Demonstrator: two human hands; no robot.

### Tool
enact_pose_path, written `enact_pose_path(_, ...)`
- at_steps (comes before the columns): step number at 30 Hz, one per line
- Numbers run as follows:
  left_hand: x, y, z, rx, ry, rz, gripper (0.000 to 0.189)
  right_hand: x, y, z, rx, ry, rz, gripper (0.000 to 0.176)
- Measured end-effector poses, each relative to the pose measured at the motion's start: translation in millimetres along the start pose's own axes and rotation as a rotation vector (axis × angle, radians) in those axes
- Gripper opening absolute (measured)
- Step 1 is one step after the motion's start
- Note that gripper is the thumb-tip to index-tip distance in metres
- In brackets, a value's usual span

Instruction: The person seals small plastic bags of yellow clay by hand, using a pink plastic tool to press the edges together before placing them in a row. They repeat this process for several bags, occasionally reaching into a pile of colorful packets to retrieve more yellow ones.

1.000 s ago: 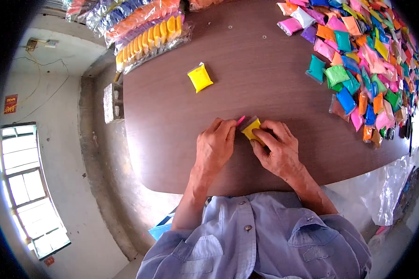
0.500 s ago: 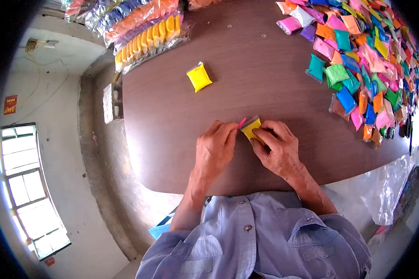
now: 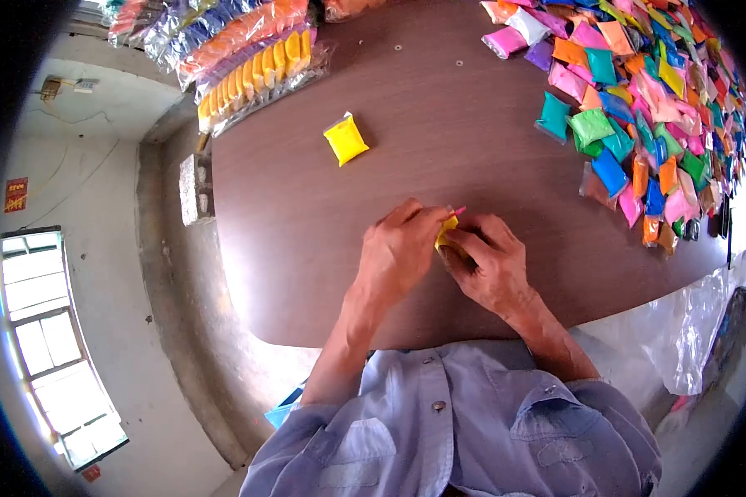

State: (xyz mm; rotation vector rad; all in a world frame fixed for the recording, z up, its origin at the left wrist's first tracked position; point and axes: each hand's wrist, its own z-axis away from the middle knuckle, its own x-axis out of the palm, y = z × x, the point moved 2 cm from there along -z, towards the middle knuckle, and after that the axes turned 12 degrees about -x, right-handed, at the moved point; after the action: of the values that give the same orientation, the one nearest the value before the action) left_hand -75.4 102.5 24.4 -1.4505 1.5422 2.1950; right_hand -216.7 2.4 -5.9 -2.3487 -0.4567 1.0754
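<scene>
The left hand has come across to the small yellow pouch of clear plastic; half a second ago it was beside it, at the pouch's 9 o'clock. Its fingers are curled, apparently pinching the slim bright-pink piece, whose tip now shows at the pouch's 1 o'clock; the exact grip is hidden. The right hand, at 4 o'clock, pinches the pouch between thumb and fingers. With both hands now at the pouch, most of it is covered, so the work seems to centre on its upper edge; contact between pink piece and pouch cannot be told. A second flat yellow pouch lies toward 10–11 o'clock on the dark-brown wooden table; a multicoloured pouch heap spreads around 2 o'clock.
</scene>
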Motion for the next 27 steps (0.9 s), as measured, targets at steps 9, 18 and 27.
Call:
enact_pose_path(9,-5,-6,-5,-0.005,0.047,-0.098,0.014,3,2,4,0.002,0.003,-0.009,0.029)
enact_pose_path(18,-3,-16,15,-0.06,0.047,-0.032,0.013,3,1,2,0.009,-0.012,0.014,0.028)
enact_pose_path(27,-6,-15,33,-0.106,0.028,0.136,0.014,4,2,3,0.04,-0.019,-0.007,0.028)
